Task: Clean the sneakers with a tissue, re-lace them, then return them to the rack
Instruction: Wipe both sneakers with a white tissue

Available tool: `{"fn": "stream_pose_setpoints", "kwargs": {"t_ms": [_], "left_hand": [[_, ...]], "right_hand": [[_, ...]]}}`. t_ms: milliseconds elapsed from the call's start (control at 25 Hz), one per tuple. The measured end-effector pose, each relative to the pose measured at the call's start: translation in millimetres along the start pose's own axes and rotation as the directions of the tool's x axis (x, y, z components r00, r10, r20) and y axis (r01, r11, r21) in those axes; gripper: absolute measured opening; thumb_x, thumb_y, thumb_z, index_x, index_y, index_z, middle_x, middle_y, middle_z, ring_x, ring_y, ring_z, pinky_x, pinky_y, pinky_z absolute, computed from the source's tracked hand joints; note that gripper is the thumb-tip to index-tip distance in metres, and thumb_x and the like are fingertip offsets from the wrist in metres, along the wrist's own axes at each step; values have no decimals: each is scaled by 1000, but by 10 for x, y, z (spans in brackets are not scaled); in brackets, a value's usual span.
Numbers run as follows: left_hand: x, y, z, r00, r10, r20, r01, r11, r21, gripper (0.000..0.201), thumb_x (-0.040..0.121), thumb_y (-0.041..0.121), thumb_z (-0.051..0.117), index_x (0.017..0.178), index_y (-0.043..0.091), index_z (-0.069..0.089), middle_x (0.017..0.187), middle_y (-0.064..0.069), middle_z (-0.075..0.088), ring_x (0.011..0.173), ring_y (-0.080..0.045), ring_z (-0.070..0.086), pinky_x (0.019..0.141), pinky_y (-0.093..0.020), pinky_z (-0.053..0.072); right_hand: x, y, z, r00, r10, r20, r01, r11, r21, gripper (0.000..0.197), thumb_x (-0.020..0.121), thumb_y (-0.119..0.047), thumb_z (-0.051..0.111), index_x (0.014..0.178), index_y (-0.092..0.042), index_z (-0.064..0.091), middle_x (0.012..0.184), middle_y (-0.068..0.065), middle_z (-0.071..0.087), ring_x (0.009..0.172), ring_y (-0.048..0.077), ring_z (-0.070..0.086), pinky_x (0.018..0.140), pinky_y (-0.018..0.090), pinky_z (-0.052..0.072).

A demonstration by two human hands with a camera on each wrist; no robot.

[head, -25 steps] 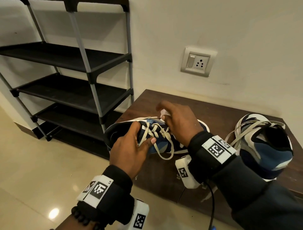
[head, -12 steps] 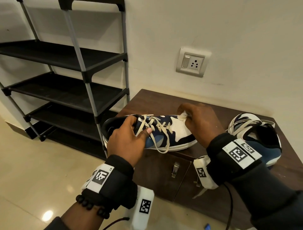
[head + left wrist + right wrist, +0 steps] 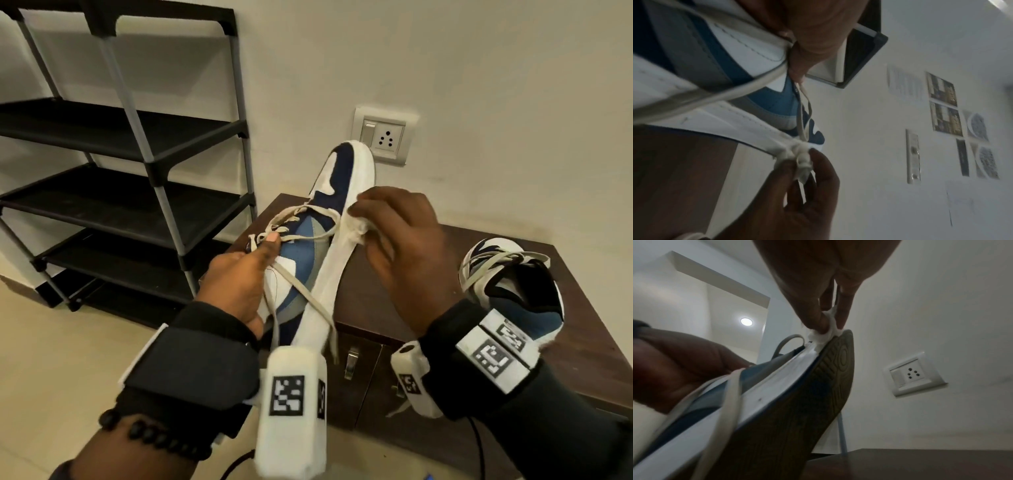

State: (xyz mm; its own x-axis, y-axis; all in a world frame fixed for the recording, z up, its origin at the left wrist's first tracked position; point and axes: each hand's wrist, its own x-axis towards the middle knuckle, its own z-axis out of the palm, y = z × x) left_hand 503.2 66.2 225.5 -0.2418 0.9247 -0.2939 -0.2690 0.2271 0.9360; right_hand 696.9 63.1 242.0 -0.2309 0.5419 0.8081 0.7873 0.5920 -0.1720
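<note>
With my left hand (image 3: 236,291) grasping the raised sneaker (image 3: 308,260) at its laces, above the desk (image 3: 565,346) right of the rack (image 3: 137,144), my right hand (image 3: 407,253) pinches the tissue (image 3: 358,224) against the sole's white edge; I should wipe steadily along it.

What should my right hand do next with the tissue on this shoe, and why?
Probably slide the tissue down the white sole edge toward the heel. Your right hand pinches it against the midsole partway along the raised sneaker, which your left hand grips near the laces, so the stretch of sole edge below looks likely unwiped.
</note>
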Motion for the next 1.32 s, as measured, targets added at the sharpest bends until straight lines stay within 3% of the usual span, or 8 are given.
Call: {"fn": "stream_pose_setpoints", "kwargs": {"t_ms": [200, 400, 560, 720, 880, 1080, 1240, 1320], "left_hand": [[43, -31, -17, 995, -76, 64, 86, 981, -171, 43, 86, 34, 64, 120, 7, 62, 115, -16, 68, 101, -33, 67, 90, -47, 51], [-19, -10, -138, 983, -116, 139, 147, 960, -236, 42, 93, 36, 53, 123, 7, 60, 116, -17, 67, 103, -31, 66, 70, -37, 52], [-129, 18, -55, 992, -34, 123, 52, 988, -145, 38, 92, 32, 58, 115, 2, 62, 110, -18, 69, 100, -32, 67, 82, -42, 55], [-212, 65, -84, 972, -51, 229, 93, 980, -176, 37, 98, 30, 46, 119, 3, 60, 114, -22, 66, 103, -33, 65, 83, -43, 54], [-312, 54, 38, 958, 22, 286, 38, 978, -205, 32, 101, 23, 40, 116, 5, 61, 104, -14, 72, 94, -22, 70, 74, -32, 55], [-330, 30, 48, 941, 38, 337, 57, 961, -270, 32, 101, 22, 37, 111, 8, 64, 96, -13, 72, 86, -20, 70, 74, -30, 57], [-326, 0, 89, 948, 54, 312, 27, 968, -249, 25, 98, 17, 44, 103, 5, 66, 99, -14, 73, 86, -20, 72, 74, -30, 58], [-269, 16, 37, 957, 28, 287, 50, 964, -260, 26, 98, 18, 47, 108, 3, 65, 98, -17, 71, 82, -23, 71, 67, -32, 58]], "right_hand": [[-166, -250, 270, 995, 16, 98, -32, 987, 160, 22, 85, -6, 58, 105, -9, 66, 111, 8, 61, 104, 23, 53, 87, 25, 42], [-285, -382, 334, 908, -328, 260, 286, 940, 186, 27, 82, -10, 67, 108, -9, 63, 113, 11, 61, 102, 25, 55, 77, 33, 52], [-53, -210, 270, 995, 10, 96, -22, 992, 123, 26, 84, -10, 64, 109, -9, 64, 114, 10, 59, 107, 23, 51, 90, 29, 45], [-235, -427, 367, 938, -288, 195, 274, 957, 95, 31, 85, -16, 61, 115, -9, 62, 118, 11, 60, 111, 25, 53, 90, 30, 45], [-41, -288, 251, 996, -28, 80, 23, 997, 70, 32, 87, -18, 51, 115, -8, 63, 116, 10, 61, 110, 24, 53, 92, 35, 47], [-187, -523, 289, 975, -189, 117, 182, 981, 73, 30, 84, -9, 61, 114, -3, 64, 113, 14, 63, 106, 27, 56, 89, 32, 46], [-91, -246, 184, 999, -12, 45, 9, 998, 66, 27, 83, -11, 57, 110, -7, 64, 113, 11, 61, 108, 23, 51, 93, 33, 44], [-240, -427, 259, 979, -167, 120, 153, 981, 117, 27, 83, -13, 57, 109, -7, 63, 112, 11, 61, 105, 23, 51, 87, 31, 45]]}}
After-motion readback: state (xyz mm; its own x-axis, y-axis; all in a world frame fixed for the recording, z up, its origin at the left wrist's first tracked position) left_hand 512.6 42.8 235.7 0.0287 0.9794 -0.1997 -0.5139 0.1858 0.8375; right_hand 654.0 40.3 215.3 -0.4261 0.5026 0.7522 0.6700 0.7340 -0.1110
